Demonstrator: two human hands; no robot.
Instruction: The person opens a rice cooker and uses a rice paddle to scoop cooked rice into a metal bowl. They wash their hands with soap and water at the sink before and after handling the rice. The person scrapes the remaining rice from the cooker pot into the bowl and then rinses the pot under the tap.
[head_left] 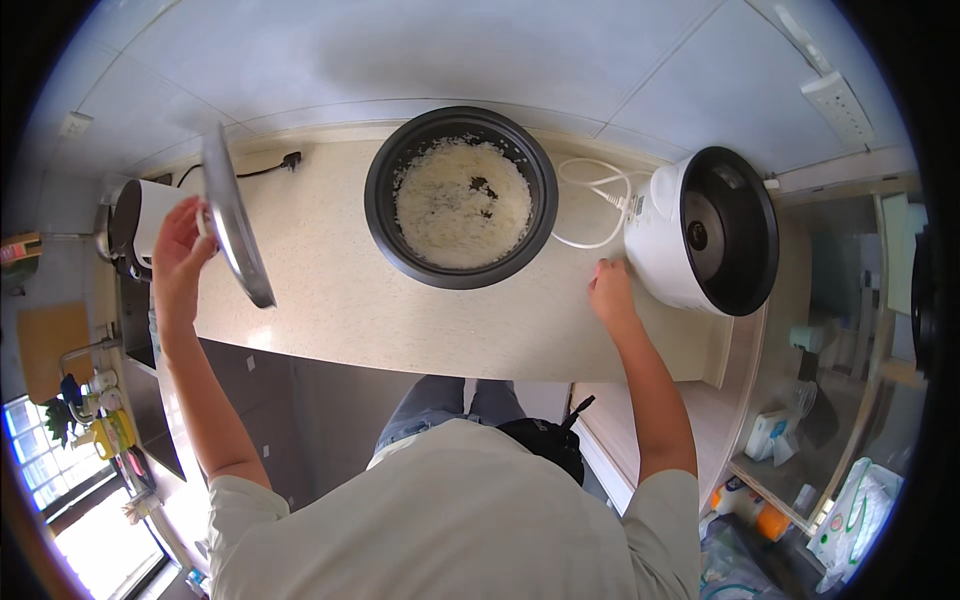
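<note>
My left hand (180,257) grips the knob of a shiny metal lid (236,225), which is tilted almost on edge above the left of the counter and slightly blurred. A dark inner pot (380,225) with white cooked rice (465,215) stuck over its bottom stands at the back middle of the counter. A few dark bare patches show through the rice. To the right is a white rice cooker body (660,250), its dark round opening facing right and up. My right hand (611,288), fingers curled and nothing visible in them, is beside the cooker's near left side, close to the counter.
Pot and cooker stand on a pale speckled counter (440,325) against a tiled wall. A white power cord (590,243) loops between them. A black plug (290,161) lies at the back left near a white appliance (147,225). Glass-fronted shelves are at the right.
</note>
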